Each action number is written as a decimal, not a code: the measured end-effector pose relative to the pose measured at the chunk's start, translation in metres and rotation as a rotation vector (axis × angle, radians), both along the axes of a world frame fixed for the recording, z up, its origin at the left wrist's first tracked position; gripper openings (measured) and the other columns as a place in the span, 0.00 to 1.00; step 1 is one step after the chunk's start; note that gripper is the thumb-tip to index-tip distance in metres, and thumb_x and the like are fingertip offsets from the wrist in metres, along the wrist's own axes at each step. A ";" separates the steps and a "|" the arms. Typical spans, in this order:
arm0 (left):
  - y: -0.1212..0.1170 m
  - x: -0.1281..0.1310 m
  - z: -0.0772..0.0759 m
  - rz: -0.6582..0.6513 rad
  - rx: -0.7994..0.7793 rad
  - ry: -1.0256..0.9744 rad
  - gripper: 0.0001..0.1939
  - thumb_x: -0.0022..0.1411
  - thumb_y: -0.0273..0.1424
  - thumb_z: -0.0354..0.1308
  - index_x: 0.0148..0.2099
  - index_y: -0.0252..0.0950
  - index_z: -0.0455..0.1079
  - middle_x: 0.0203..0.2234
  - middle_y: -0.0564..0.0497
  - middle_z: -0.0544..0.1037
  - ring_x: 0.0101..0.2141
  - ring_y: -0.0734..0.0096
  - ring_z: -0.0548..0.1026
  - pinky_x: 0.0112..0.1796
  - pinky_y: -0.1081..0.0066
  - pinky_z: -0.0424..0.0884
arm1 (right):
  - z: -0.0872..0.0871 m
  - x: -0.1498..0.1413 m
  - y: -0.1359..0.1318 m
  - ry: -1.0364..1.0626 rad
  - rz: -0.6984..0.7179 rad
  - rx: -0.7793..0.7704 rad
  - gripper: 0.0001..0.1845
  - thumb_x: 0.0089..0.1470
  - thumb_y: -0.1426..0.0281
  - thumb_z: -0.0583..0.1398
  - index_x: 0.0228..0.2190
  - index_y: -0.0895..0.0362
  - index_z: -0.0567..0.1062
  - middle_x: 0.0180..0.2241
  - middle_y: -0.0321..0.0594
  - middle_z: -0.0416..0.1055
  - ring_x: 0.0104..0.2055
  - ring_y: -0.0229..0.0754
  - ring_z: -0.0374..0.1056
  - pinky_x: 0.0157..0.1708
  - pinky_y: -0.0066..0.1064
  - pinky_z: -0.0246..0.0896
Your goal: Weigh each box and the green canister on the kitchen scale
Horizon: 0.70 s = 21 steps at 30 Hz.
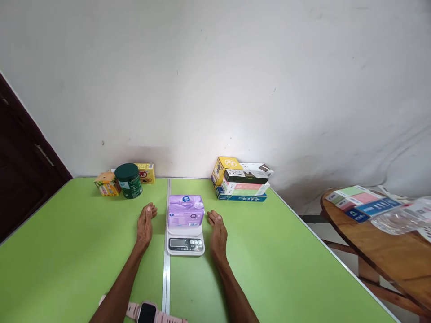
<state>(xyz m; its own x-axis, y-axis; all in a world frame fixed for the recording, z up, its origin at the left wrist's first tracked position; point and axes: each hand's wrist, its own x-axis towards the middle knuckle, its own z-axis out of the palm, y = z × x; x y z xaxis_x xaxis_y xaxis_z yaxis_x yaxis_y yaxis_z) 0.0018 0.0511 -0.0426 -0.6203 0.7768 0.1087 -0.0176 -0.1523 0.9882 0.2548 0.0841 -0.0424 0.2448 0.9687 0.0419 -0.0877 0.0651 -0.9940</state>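
Observation:
A purple pack of tissues (186, 211) rests on a white digital kitchen scale (186, 245), whose small display looks blank. My left hand (145, 225) is on the left of the scale, apart from it, palm turned inward and fingers stretched out. On the other side, my right hand (218, 233) is close to the tissue pack and scale, with a small gap between. Its fingers are extended too, and nothing is in either hand. A smartwatch with a pink band (147, 312) lies near the bottom edge, partly covered by my left forearm.
On the green table (84, 251), a dark green canister (129, 180) and small yellow boxes (107, 184) stand back left. Stacked boxes (245, 188) stand back right by the wall. To the right, a wooden table (367, 244) holds flat cartons (363, 202) and clear plastic packaging (393, 220).

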 end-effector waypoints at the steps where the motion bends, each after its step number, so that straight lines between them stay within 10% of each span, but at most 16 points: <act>1: 0.000 0.000 0.000 -0.002 -0.003 0.012 0.44 0.57 0.68 0.55 0.53 0.32 0.75 0.47 0.36 0.82 0.47 0.52 0.82 0.55 0.48 0.75 | 0.000 0.000 0.000 -0.001 -0.001 0.008 0.43 0.63 0.38 0.50 0.56 0.61 0.76 0.57 0.58 0.76 0.60 0.55 0.73 0.63 0.49 0.62; 21: -0.003 -0.001 0.004 -0.031 -0.062 0.133 0.43 0.60 0.68 0.53 0.53 0.32 0.76 0.46 0.36 0.82 0.47 0.49 0.82 0.56 0.47 0.75 | 0.006 -0.002 0.000 -0.035 0.031 0.039 0.41 0.63 0.38 0.50 0.54 0.58 0.76 0.57 0.56 0.76 0.59 0.55 0.73 0.63 0.49 0.62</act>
